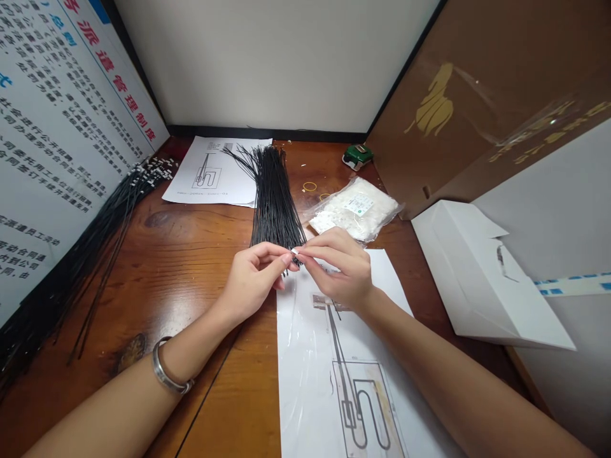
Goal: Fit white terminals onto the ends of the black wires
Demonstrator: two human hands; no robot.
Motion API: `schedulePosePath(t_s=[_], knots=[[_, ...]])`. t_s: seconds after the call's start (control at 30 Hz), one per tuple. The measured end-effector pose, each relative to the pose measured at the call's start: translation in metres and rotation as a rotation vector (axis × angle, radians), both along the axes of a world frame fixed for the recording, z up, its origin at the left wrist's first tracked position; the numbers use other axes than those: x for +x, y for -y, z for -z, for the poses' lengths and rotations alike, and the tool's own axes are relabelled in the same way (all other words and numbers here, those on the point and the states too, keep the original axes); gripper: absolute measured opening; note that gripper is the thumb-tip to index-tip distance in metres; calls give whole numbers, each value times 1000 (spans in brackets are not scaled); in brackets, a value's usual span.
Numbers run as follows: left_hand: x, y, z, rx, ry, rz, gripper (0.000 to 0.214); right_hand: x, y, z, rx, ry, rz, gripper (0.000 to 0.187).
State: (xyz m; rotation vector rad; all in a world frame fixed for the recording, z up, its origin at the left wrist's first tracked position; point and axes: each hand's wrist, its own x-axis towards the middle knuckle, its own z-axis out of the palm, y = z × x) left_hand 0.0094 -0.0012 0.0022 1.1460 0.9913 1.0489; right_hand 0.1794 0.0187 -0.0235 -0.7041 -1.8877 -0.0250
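Pretty fiddly bit here: a tiny white piece is being pinched in the fingertips of the right hand. The left hand is closed in a pinch right beside it, apparently on an end of the black wires, though the exact grip can't be made out behind the fingers. The main bunch of those wires is laid on the wooden table just past the 2 hands, near ends pointed their way.

By the look of it, a white piece is being fitted to 1 wire end; whether it's seated can't be told. For the next move, a straight line-up and a steady pinch from both sides would be needed. A clear bag of white bits is parked just beyond the right hand.
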Motion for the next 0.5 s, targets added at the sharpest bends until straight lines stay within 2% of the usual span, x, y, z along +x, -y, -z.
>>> schedulePosePath(t_s=[0.5], knots=[[-1,0,3,19,-53,28,19,-1,0,-1,-32,-27,-55,14]])
